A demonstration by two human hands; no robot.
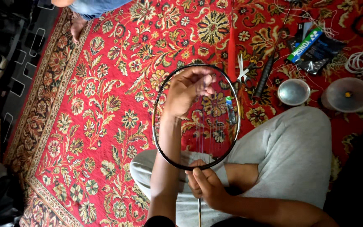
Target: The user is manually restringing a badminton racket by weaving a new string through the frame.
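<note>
Black racket frame (196, 115) mid-stringing: left hand (188, 90) pinches strings (209, 138), right hand (206, 185) clamps throat; next pull needs steady tension.

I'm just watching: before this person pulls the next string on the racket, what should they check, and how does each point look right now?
1. Racket frame held steady: ok, right hand grips its base by the shaft.
2. String in hand: ok, left hand pinches strings near the frame's top.
3. Strings straight, uncrossed: cannot tell, too fine.
4. Scissors nearby: ok, on the carpet beside the frame.
5. Spare string ready: ok, a white coil lies farther right.
</note>
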